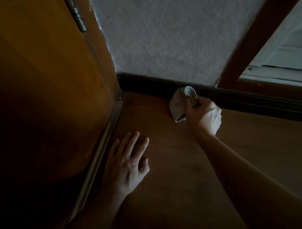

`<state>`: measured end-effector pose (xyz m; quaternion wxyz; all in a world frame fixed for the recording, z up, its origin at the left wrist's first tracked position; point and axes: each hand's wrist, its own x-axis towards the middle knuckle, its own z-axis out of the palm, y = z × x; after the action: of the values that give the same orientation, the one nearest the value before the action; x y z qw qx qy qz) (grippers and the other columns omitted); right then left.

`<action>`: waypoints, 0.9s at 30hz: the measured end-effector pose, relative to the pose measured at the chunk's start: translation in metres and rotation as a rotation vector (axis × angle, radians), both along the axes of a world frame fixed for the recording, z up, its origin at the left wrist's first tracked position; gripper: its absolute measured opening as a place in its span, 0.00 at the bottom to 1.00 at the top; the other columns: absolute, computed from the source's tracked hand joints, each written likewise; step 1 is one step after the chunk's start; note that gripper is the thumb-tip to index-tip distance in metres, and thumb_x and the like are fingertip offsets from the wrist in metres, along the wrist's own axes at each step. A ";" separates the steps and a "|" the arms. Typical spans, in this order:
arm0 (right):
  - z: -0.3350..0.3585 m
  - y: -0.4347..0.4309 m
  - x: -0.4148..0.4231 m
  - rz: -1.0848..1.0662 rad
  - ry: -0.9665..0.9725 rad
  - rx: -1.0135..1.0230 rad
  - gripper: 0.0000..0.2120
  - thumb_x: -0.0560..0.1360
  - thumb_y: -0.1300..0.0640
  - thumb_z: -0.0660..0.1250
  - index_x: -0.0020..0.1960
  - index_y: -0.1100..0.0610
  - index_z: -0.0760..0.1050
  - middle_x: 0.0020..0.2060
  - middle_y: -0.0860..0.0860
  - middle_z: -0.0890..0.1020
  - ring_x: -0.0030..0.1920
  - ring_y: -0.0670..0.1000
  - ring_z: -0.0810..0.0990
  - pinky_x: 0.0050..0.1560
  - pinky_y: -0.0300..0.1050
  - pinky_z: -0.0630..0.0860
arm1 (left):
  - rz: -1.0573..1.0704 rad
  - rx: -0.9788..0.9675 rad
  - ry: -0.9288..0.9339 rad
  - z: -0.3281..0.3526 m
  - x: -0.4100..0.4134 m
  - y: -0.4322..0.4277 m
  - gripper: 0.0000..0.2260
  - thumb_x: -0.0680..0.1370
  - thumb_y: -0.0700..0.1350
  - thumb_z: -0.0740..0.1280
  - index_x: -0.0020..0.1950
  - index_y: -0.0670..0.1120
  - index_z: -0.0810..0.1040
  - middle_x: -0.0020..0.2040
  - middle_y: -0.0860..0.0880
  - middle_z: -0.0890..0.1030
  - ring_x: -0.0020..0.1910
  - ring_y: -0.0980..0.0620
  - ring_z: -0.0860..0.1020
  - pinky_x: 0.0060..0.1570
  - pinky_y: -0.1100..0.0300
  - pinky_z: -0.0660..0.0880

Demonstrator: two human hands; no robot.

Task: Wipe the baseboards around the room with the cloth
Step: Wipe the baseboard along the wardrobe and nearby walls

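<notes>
Dark brown wooden baseboard (144, 85) running from centre of frame down toward the right edge, at the foot of a grey-white rough-textured wall (167, 31). Left end butting into the corner at mid-frame.

Bunched pale grey cloth (178, 104) just right of centre, upper fold touching the baseboard's top edge, lower part hanging in front of its face and down to the line of the brown wood-grain floor (169, 176). Gripped by right hand (205, 115): fingers curled round the bunch, back of hand toward the camera, knuckles close to the baseboard. Bare forearm stretching in from lower right corner.

Left hand (127, 163) at lower centre-left, palm down, fingers straight and spread, holding nothing. Fingertips aimed up-frame toward the corner. Resting on the floor or just over it; contact not certain in the dim light.

Orange-brown wooden door (34, 69) filling the left half of frame, grey metal hinge (77, 13) at its upper edge near top centre-left. Dull metal threshold strip (102, 147) along the door's foot, slanting from the corner to lower left, just beside the left hand.

Reddish-brown wooden frame post (245, 40) slanting across upper right, foot meeting the baseboard line just right of the cloth. Pale opening (289, 45) beyond it at the right edge; detail unclear.
</notes>
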<state>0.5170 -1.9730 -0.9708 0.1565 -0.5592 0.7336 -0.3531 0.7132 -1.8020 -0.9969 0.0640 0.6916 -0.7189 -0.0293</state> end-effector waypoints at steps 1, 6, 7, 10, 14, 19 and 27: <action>0.001 0.000 0.007 0.000 -0.006 -0.003 0.19 0.73 0.35 0.65 0.39 0.51 0.78 0.35 0.47 0.80 0.38 0.53 0.79 0.38 0.44 0.68 | 0.000 -0.005 0.003 -0.001 0.001 0.000 0.27 0.77 0.56 0.63 0.76 0.53 0.70 0.77 0.45 0.67 0.76 0.44 0.65 0.73 0.40 0.64; 0.004 -0.005 0.042 0.098 -0.006 0.024 0.18 0.74 0.37 0.66 0.38 0.51 0.78 0.32 0.46 0.76 0.38 0.55 0.80 0.37 0.44 0.66 | 0.008 -0.004 0.006 -0.003 0.000 0.000 0.27 0.77 0.58 0.58 0.76 0.55 0.69 0.78 0.47 0.66 0.77 0.46 0.64 0.74 0.42 0.62; 0.002 -0.005 0.042 0.077 -0.012 0.025 0.18 0.73 0.37 0.66 0.38 0.51 0.78 0.31 0.44 0.74 0.37 0.55 0.80 0.37 0.44 0.65 | 0.006 -0.005 0.008 -0.004 0.000 0.000 0.27 0.77 0.58 0.58 0.76 0.55 0.69 0.78 0.47 0.66 0.77 0.46 0.64 0.74 0.43 0.62; -0.003 -0.001 0.041 -0.006 -0.024 0.021 0.21 0.73 0.35 0.65 0.39 0.53 0.79 0.32 0.45 0.74 0.39 0.56 0.80 0.38 0.45 0.66 | 0.012 -0.012 0.012 -0.004 0.001 0.000 0.27 0.77 0.58 0.58 0.76 0.55 0.68 0.78 0.47 0.66 0.77 0.46 0.64 0.74 0.43 0.62; 0.000 -0.003 0.057 0.060 -0.050 0.044 0.22 0.74 0.35 0.64 0.39 0.54 0.79 0.36 0.49 0.80 0.41 0.56 0.81 0.39 0.45 0.69 | 0.020 -0.007 0.018 -0.004 0.001 0.001 0.27 0.78 0.58 0.57 0.77 0.56 0.68 0.78 0.47 0.65 0.77 0.47 0.63 0.75 0.44 0.60; -0.003 0.000 0.043 -0.041 0.001 -0.001 0.23 0.73 0.33 0.64 0.38 0.54 0.78 0.33 0.47 0.77 0.39 0.55 0.81 0.38 0.45 0.67 | 0.013 -0.014 0.030 -0.005 0.002 0.001 0.27 0.78 0.58 0.57 0.77 0.55 0.68 0.78 0.47 0.65 0.78 0.47 0.62 0.75 0.44 0.61; 0.003 -0.001 0.052 0.051 0.006 0.034 0.22 0.74 0.33 0.64 0.41 0.53 0.79 0.35 0.47 0.78 0.40 0.57 0.81 0.38 0.44 0.67 | 0.031 0.044 0.017 0.003 0.000 0.001 0.27 0.77 0.58 0.61 0.77 0.56 0.67 0.78 0.47 0.66 0.77 0.46 0.63 0.74 0.43 0.63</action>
<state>0.5694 -1.9745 -0.9677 0.1728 -0.5761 0.7253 -0.3350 0.7135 -1.8012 -0.9940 0.0555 0.7034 -0.7068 -0.0502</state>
